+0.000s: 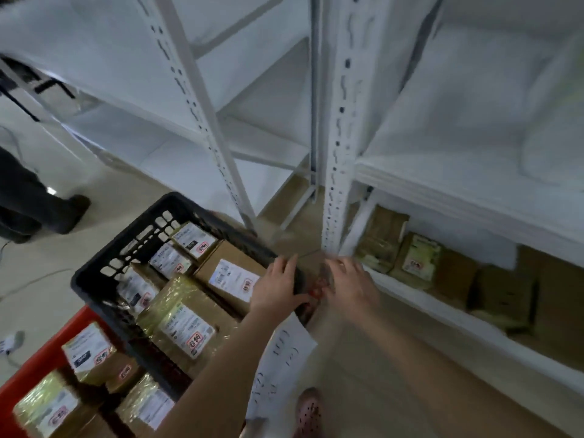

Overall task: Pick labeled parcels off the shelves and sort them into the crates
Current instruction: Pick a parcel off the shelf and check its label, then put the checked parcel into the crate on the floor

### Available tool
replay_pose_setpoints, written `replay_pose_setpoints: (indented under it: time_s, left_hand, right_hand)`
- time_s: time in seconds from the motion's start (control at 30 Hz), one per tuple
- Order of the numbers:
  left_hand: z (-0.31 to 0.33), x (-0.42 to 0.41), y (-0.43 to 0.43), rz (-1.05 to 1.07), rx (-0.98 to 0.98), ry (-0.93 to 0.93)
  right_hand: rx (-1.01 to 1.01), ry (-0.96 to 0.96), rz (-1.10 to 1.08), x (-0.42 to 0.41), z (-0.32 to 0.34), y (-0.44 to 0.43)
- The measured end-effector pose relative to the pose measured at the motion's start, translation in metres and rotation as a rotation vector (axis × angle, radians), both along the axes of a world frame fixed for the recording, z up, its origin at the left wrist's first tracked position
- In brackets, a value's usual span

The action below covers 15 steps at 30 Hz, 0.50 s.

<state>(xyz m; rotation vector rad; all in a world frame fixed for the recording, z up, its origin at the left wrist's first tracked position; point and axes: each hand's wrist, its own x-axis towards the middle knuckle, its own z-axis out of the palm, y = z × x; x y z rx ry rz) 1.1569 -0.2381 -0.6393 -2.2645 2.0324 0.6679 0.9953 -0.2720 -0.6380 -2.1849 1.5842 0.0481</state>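
Down by the foot of the white shelving (pixel 474 191), I am resting my left grip (pixel 278 289) on the right-hand corner of the black crate (pixel 94 273), fingers lying straight across its rim. My right grip (pixel 350 286), blurred, is hovering just beside it near the shelf upright (pixel 341 121), fingers spread, and I cannot make out anything in it. Labelled parcels (pixel 186 324) are filling the black crate. More are lying in the red crate (pixel 47 352) nearer me, and others are sitting on the bottom shelf (pixel 442 311) to my right. A handwritten sheet (pixel 287 352) is showing under my left forearm.
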Motion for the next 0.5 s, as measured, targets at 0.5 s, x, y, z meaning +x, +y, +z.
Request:
replay_pose_setpoints:
  time_s: [0.5]
  left_hand:
    - [0.005, -0.402, 0.090, -0.542, 0.017, 0.017]
  right_hand:
    - [-0.002, 0.005, -0.613, -0.400, 0.008, 0.186]
